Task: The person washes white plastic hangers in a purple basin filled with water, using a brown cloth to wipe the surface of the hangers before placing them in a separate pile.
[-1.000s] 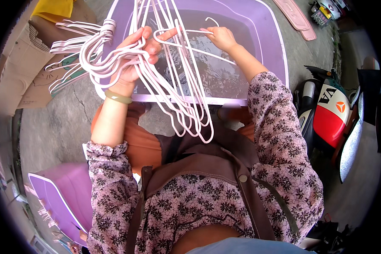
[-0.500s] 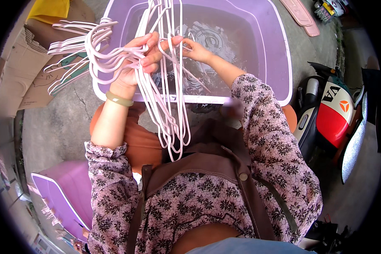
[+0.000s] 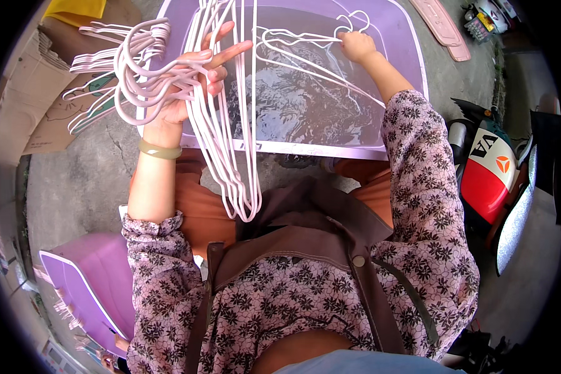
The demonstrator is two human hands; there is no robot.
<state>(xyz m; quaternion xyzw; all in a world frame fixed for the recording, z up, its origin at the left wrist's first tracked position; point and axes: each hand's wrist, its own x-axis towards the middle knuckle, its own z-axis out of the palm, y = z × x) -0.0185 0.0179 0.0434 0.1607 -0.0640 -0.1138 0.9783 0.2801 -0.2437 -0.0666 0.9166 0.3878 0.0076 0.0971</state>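
Note:
My left hand (image 3: 184,87) grips a thick bunch of pale pink hangers (image 3: 221,162) by their necks. Their hooks curl to the left over the wrist side, and the long bodies hang down in front of my lap. One finger of that hand sticks out to the right. Over the right half of a purple tub (image 3: 330,151), my right hand (image 3: 359,47) is closed around the neck of a few more hangers (image 3: 323,41). Their hooks point up and their bodies stretch left over the rippled water (image 3: 305,118). I cannot tell whether their lower ends touch the water.
More pink hangers (image 3: 96,62) stand at the tub's left, beside cardboard (image 3: 56,118). A second purple tub (image 3: 100,280) lies lower left, near another person's hand (image 3: 121,342). A red and white scooter (image 3: 487,181) is on the right. Pink boards (image 3: 439,28) lie top right.
My right hand has moved right, away from the bunch, drawing a few hangers with it across the tub. My left hand and its bunch have shifted slightly left.

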